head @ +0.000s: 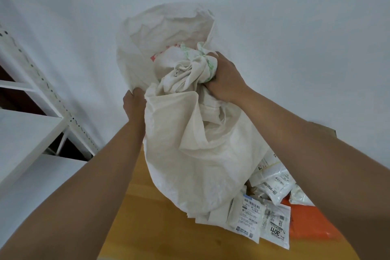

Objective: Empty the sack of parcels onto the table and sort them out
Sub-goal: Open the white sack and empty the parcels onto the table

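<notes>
Sack [196, 133] held upended above the worktop [147, 228], long axis near vertical, mouth down. Right hand [225, 78] clenches the bunched bottom end on top; left hand [134, 103] grips a fold on the side, slightly lower. Parcels [263, 217] lie directly under the mouth. Further lift likely clears it.

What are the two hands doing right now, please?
Left hand: closed, gripping the edge of the sack.
Right hand: closed, gripping a bunched wad of the sack's fabric.
</notes>
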A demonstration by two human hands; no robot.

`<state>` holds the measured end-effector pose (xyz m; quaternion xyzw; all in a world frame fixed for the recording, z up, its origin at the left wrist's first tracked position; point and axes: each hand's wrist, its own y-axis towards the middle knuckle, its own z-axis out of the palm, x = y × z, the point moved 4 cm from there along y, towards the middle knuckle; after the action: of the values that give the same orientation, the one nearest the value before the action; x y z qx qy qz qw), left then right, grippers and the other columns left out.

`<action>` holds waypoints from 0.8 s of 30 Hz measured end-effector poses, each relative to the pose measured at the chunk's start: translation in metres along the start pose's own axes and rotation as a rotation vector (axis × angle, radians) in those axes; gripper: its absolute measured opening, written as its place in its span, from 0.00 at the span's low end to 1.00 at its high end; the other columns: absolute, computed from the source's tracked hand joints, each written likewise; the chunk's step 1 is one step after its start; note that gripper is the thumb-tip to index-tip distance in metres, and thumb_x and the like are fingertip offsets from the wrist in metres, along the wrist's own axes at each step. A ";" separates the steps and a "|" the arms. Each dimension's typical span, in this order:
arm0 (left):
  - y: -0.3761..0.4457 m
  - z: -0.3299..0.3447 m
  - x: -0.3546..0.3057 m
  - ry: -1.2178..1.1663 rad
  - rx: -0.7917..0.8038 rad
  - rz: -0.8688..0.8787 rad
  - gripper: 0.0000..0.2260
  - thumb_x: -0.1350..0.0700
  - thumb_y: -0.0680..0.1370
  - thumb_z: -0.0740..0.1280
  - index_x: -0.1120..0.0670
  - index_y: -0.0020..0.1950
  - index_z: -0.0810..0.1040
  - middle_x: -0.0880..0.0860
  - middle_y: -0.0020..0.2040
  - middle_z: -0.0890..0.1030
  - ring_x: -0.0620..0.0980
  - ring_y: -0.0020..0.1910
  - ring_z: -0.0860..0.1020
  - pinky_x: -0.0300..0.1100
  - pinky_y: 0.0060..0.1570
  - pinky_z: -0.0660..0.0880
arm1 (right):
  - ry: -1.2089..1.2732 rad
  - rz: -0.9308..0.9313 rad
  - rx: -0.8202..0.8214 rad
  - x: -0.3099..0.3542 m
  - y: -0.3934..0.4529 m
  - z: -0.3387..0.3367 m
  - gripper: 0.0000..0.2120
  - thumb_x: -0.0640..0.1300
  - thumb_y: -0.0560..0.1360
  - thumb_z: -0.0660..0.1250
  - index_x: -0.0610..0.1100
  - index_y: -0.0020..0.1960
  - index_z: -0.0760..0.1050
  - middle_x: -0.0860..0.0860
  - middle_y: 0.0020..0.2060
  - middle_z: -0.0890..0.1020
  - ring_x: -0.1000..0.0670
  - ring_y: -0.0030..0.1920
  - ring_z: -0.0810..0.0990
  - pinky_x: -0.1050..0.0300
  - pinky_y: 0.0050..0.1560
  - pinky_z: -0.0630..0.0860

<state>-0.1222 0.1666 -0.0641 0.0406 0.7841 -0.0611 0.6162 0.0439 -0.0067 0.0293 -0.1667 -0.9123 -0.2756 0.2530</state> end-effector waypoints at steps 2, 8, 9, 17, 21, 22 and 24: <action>0.002 -0.001 -0.005 -0.003 -0.002 0.020 0.12 0.60 0.80 0.55 0.57 0.36 0.67 0.51 0.33 0.69 0.49 0.33 0.67 0.36 0.27 0.63 | -0.013 -0.010 -0.010 0.006 0.004 -0.005 0.12 0.45 0.72 0.68 0.42 0.53 0.72 0.53 0.48 0.72 0.46 0.48 0.76 0.47 0.51 0.75; 0.007 -0.005 -0.019 0.006 0.026 0.016 0.10 0.61 0.83 0.54 0.61 0.50 0.73 0.52 0.37 0.70 0.50 0.47 0.68 0.38 0.32 0.62 | -0.059 -0.007 -0.074 0.011 0.017 -0.019 0.16 0.46 0.73 0.67 0.44 0.59 0.73 0.52 0.51 0.73 0.45 0.53 0.76 0.52 0.52 0.70; 0.005 -0.004 -0.019 -0.015 0.042 0.000 0.10 0.61 0.82 0.53 0.63 0.52 0.73 0.53 0.38 0.71 0.51 0.47 0.68 0.37 0.33 0.63 | -0.080 0.018 -0.067 0.010 0.018 -0.020 0.17 0.45 0.73 0.67 0.45 0.61 0.73 0.50 0.53 0.75 0.44 0.55 0.76 0.53 0.53 0.70; -0.001 -0.002 -0.026 -0.124 0.110 0.006 0.20 0.50 0.80 0.56 0.60 0.65 0.75 0.57 0.58 0.80 0.58 0.56 0.78 0.48 0.57 0.75 | -0.190 0.125 -0.053 -0.004 0.023 -0.044 0.18 0.45 0.74 0.66 0.47 0.64 0.73 0.46 0.58 0.77 0.42 0.59 0.76 0.51 0.55 0.72; -0.007 -0.004 -0.036 -0.162 0.110 0.026 0.20 0.48 0.80 0.56 0.58 0.64 0.75 0.55 0.58 0.79 0.56 0.56 0.77 0.53 0.60 0.74 | -0.231 0.156 -0.069 -0.008 0.023 -0.061 0.19 0.43 0.74 0.65 0.46 0.65 0.73 0.45 0.59 0.78 0.41 0.59 0.76 0.50 0.56 0.73; -0.009 -0.005 -0.039 -0.153 0.104 0.046 0.18 0.49 0.81 0.56 0.58 0.62 0.76 0.54 0.55 0.80 0.55 0.54 0.77 0.50 0.57 0.75 | -0.239 0.152 -0.069 -0.006 0.023 -0.064 0.20 0.42 0.73 0.65 0.47 0.65 0.73 0.46 0.58 0.78 0.41 0.59 0.76 0.50 0.56 0.73; -0.012 -0.002 -0.053 -0.130 0.101 0.102 0.11 0.52 0.82 0.56 0.56 0.54 0.75 0.50 0.45 0.78 0.53 0.49 0.76 0.43 0.49 0.72 | -0.239 0.130 -0.101 -0.003 0.025 -0.072 0.19 0.42 0.72 0.65 0.47 0.64 0.73 0.46 0.57 0.79 0.43 0.57 0.77 0.51 0.54 0.73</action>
<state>-0.1137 0.1554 -0.0119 0.1076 0.7355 -0.0716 0.6651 0.0840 -0.0297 0.0905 -0.2695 -0.9082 -0.2825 0.1510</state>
